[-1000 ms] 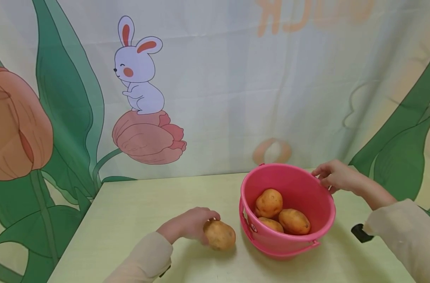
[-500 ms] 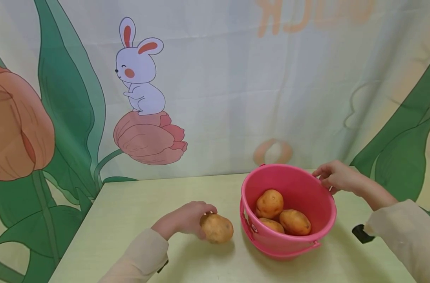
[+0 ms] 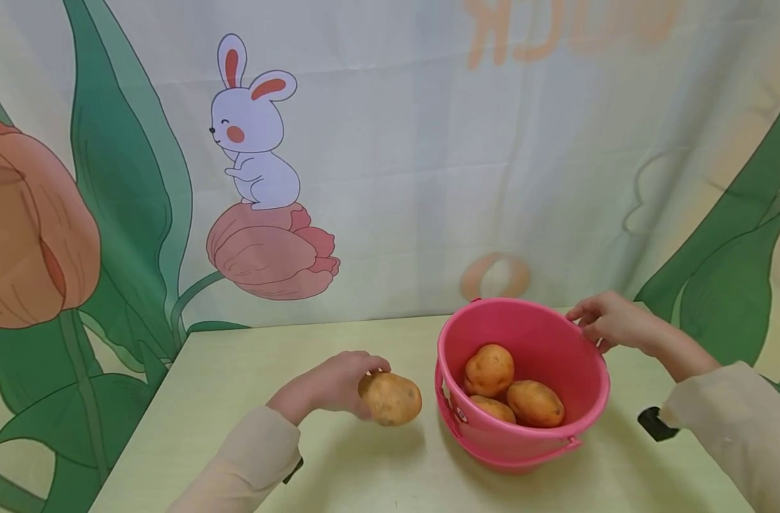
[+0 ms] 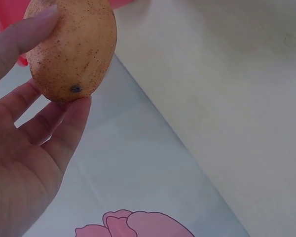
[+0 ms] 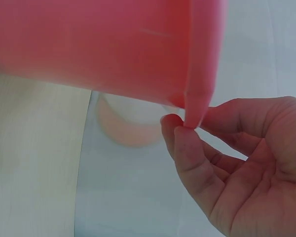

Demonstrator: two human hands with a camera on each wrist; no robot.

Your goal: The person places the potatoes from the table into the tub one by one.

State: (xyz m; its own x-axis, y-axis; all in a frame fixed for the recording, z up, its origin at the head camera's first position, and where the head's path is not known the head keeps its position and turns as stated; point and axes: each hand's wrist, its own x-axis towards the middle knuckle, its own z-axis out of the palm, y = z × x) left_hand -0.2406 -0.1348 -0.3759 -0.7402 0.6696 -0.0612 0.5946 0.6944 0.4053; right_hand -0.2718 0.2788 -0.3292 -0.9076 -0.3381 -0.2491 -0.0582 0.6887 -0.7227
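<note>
My left hand (image 3: 340, 382) holds a potato (image 3: 392, 400) above the table, left of a pink bucket (image 3: 524, 449). In the left wrist view the thumb lies on one side of the potato (image 4: 74, 49) and the fingertips (image 4: 80, 106) on the other. A small dark spot marks its skin. At the bucket's far right rim, my right hand (image 3: 617, 322) pinches the edge. The right wrist view has its thumb and fingers (image 5: 190, 148) gripping the rim of the bucket (image 5: 89, 44). Three potatoes (image 3: 536, 403) show inside the bucket, one partly hidden by the near wall.
The pale table (image 3: 223, 399) ends at a cloth backdrop (image 3: 390, 178) printed with a rabbit and tulips. The bucket's handle (image 3: 537, 459) hangs down along its near side.
The left hand has lifted the potato off the table and drawn it slightly away from me and to the left. The right hand and the bucket have stayed in place.
</note>
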